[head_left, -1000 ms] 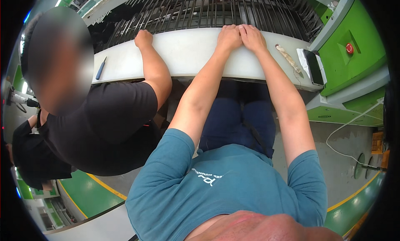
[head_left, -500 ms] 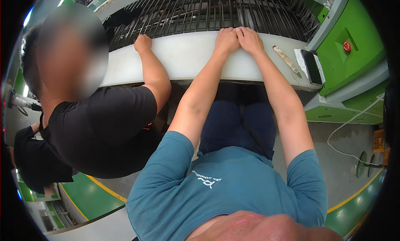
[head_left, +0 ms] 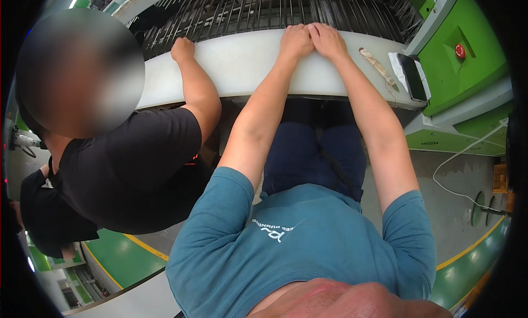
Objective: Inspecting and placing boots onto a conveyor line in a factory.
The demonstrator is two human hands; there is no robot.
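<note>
Side by side, my left hand (head_left: 297, 41) and my right hand (head_left: 328, 41) rest at the far edge of a white board (head_left: 242, 65). Their inner sides touch. The fingers of both are bent over that edge and pressed together, with the fingertips hidden. Beyond them runs a row of dark metal rods (head_left: 258, 13). To the right of my right hand lies a slim cream-coloured wrapped bundle (head_left: 378, 67) with a loose thread, whose kind I cannot make out. Neither hand touches it.
A dark phone (head_left: 413, 78) lies on white paper at the board's right end. Beside it stands a green machine housing (head_left: 467, 54) with a red button (head_left: 460, 51). On the left, a person in black (head_left: 137, 169) rests a closed hand (head_left: 183, 48) on the board.
The whole view has shifted slightly, so the board and hands sit higher in the picture. My hands keep the same place on the board's edge. The neighbouring person's head shows farther left.
</note>
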